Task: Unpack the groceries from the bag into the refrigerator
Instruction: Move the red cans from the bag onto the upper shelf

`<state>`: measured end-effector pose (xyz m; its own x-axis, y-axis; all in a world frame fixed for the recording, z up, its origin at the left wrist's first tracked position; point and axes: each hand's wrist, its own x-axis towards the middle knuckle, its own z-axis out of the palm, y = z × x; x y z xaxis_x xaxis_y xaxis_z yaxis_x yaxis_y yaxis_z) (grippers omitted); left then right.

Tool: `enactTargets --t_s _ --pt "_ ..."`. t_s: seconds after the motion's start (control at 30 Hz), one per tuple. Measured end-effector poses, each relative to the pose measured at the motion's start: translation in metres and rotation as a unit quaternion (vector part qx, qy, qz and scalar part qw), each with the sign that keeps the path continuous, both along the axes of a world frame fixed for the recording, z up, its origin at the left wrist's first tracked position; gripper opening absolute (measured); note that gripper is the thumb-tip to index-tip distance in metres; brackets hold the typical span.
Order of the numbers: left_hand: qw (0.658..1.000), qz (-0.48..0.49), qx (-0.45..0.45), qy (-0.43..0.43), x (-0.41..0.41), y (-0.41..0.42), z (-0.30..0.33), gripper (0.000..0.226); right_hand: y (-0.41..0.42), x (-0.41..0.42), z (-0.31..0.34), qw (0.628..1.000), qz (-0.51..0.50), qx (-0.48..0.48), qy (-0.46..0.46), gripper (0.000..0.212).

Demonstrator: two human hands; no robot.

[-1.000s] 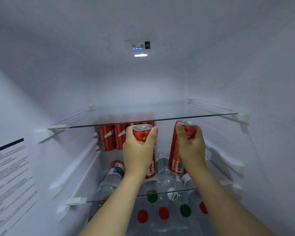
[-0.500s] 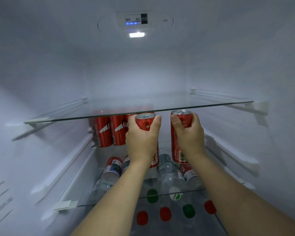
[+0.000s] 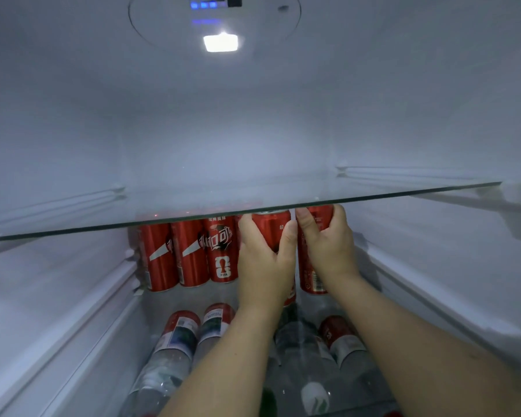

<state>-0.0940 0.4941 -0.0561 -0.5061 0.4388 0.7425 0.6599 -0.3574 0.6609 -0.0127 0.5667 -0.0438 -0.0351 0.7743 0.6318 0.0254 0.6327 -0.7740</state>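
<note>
I look into the open refrigerator. My left hand (image 3: 263, 263) grips an upright red cola can (image 3: 272, 228) just under the upper glass shelf (image 3: 73, 227). Right beside it my right hand (image 3: 328, 245) grips a second red cola can (image 3: 312, 279). The two held cans almost touch. Three more red cans (image 3: 190, 254) stand in a row at the back left of the lower shelf, next to the can in my left hand. Both held cans' bases are hidden behind my hands and wrists. The grocery bag is out of view.
Several clear water bottles (image 3: 175, 350) with red-and-white labels lie on their sides on the lower shelf beneath my forearms. White rails (image 3: 97, 320) run along both side walls. The fridge lamp (image 3: 220, 43) glows in the ceiling.
Both hands have pushed their cans deeper under the upper glass shelf, toward the row at the back. The camera has moved closer in and the cans now sit close together.
</note>
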Motion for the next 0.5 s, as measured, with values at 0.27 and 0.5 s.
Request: enactTargets --t_s 0.27,0.5 --pt "0.984 0.090 -0.088 0.127 -0.003 0.010 -0.015 0.078 0.017 -0.003 -0.007 0.999 -0.008 0.034 0.011 0.051" --pt "0.978 0.105 -0.113 0.144 -0.002 0.004 -0.015 0.080 0.015 0.004 -0.018 0.997 0.004 0.054 -0.058 0.050"
